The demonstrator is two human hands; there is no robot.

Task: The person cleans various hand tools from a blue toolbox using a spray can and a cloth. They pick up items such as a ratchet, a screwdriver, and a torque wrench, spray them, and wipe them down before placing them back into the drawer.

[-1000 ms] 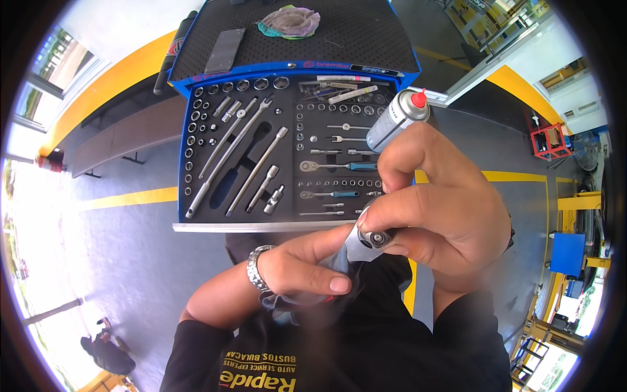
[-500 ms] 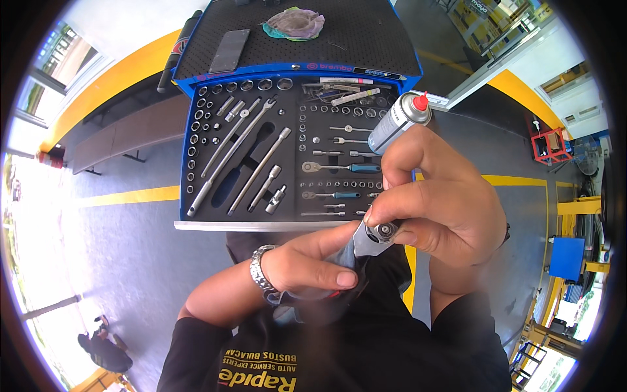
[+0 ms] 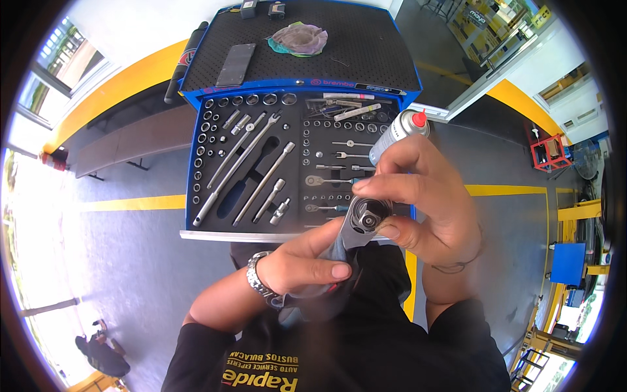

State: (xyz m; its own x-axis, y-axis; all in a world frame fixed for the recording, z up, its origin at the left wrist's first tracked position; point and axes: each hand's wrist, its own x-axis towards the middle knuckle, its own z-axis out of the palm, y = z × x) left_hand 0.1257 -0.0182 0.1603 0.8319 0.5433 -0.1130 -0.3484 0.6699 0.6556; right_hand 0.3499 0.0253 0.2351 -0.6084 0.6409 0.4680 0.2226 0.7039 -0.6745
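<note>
My left hand (image 3: 304,262) is closed round the grey-blue handle of a ratchet wrench (image 3: 356,236), held in front of my body. Part of that handle is hidden by my fingers. The ratchet's silver head, with a round mechanism showing in it, faces up. My right hand (image 3: 428,206) pinches this head, index finger on the far rim and thumb on the right side. Just beyond the right hand stands a spray can (image 3: 397,134) with a red nozzle, its base hidden. Past both hands lies the open tool drawer (image 3: 186,163), its dark foam holding sockets and wrenches.
An empty ratchet-shaped recess (image 3: 232,198) shows in the foam. On the cabinet top (image 3: 366,39) are a phone (image 3: 236,64) and a crumpled cloth (image 3: 298,39). A bench (image 3: 130,144) stands at left. Another person (image 3: 104,353) is low at far left.
The ratchet head has moved a little up and left, and more of its mechanism shows. My right fingers have shifted on it. The cabinet sits slightly lower in view.
</note>
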